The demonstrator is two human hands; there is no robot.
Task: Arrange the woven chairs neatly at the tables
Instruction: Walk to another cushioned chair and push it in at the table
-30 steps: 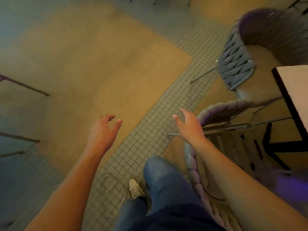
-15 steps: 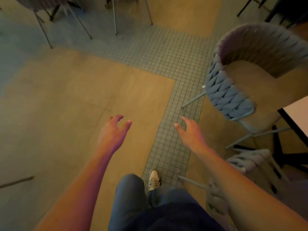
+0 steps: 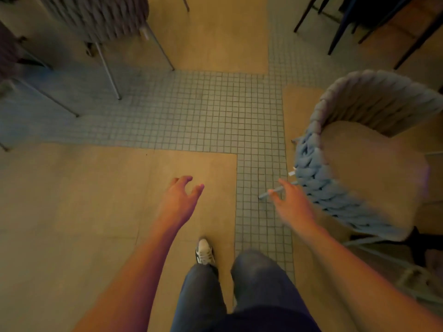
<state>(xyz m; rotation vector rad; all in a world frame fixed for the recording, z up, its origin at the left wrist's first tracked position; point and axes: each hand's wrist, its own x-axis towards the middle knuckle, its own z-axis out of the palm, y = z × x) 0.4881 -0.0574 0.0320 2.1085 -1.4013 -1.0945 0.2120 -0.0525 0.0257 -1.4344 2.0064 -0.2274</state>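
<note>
A grey-blue woven chair with a tan seat stands at the right, its curved back toward the far side. My right hand hovers just left of its woven side, fingers apart, holding nothing. My left hand hangs over the tan floor in the middle, fingers loosely curled and empty. A second woven chair on thin metal legs stands at the top left, cut off by the frame edge.
A band of small grey tiles crosses the tan floor. Dark chair or table legs stand at the top right. Another chair's metal legs reach in at the left. My legs and one shoe are below.
I have walked forward: the woven chair at the right has come closer and lower in view, the table edge has left the frame, and the top-left chair has come near. Both hands stay empty.
</note>
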